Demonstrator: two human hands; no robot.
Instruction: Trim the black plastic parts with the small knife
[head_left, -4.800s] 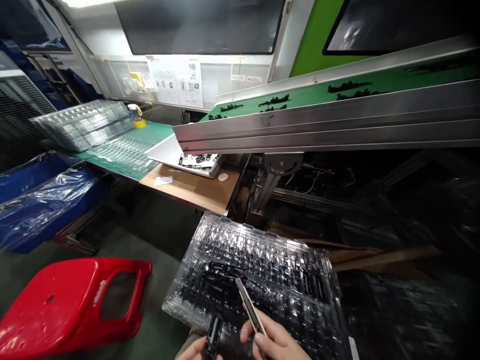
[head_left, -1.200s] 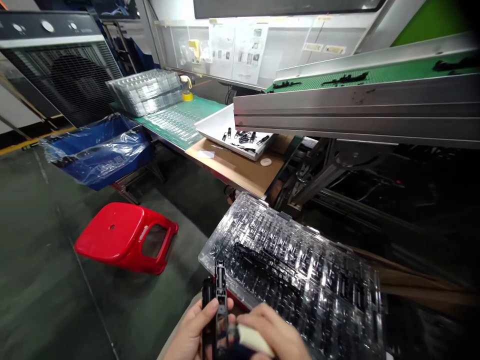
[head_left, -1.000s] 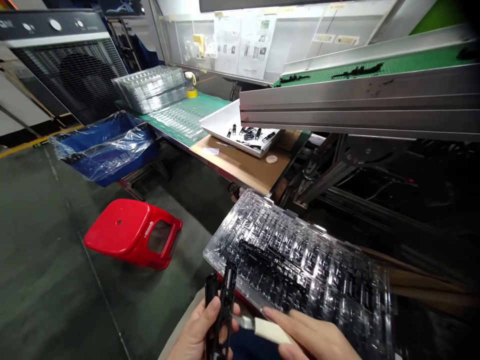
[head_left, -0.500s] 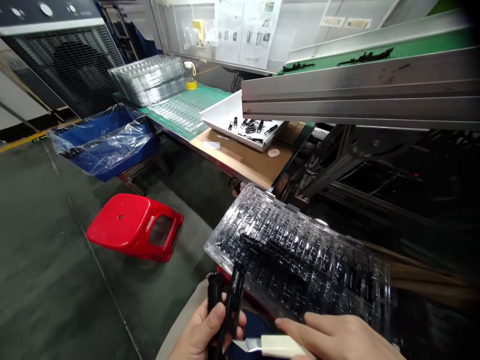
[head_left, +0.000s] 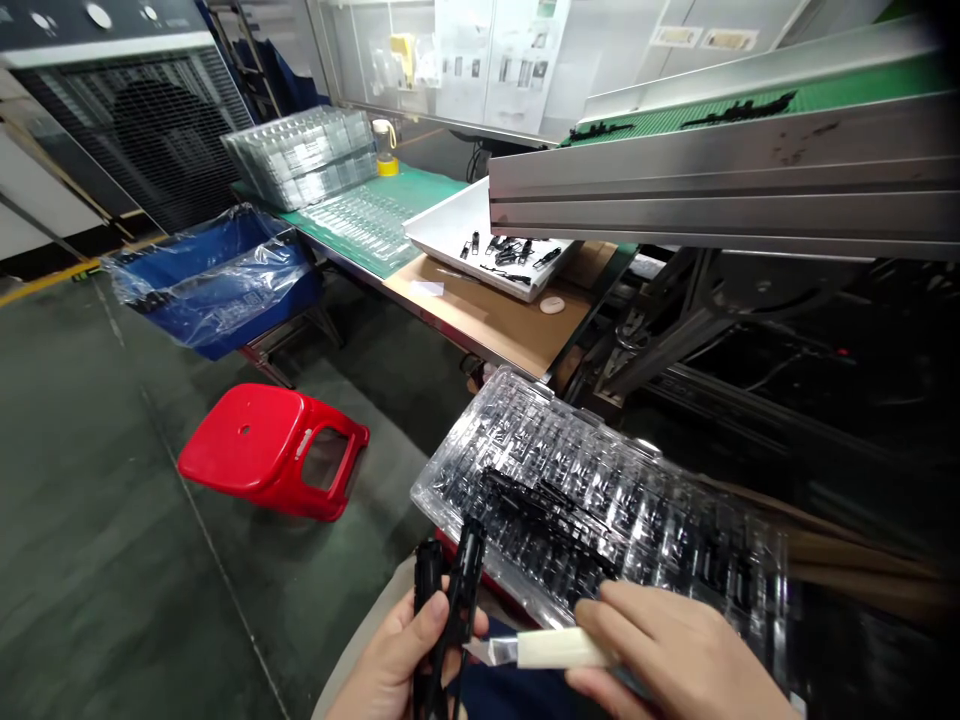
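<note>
Two long black plastic parts (head_left: 466, 570) stand side by side in my left hand (head_left: 405, 645), its thumb pressed over them. My right hand (head_left: 667, 650) is closed round the cream handle of a utility knife (head_left: 559, 648). The blade points left, and its tip is at the lower side of the right-hand part; whether it touches cannot be told. Beyond both hands lies a clear plastic blister tray (head_left: 517, 420) with black parts in its compartments. More loose black parts (head_left: 551, 510) lie across the top of it.
A red stool (head_left: 247, 440) stands at left, near a blue bin (head_left: 225, 340) lined with clear film. On the table are a white tray (head_left: 450, 225) of small black parts and stacked clear trays (head_left: 307, 155). A conveyor (head_left: 675, 190) slopes in from the upper right.
My right hand has risen slightly and the knife lies more level, its tip still by the black part. My left hand keeps its hold. The whole view has shifted a little.
</note>
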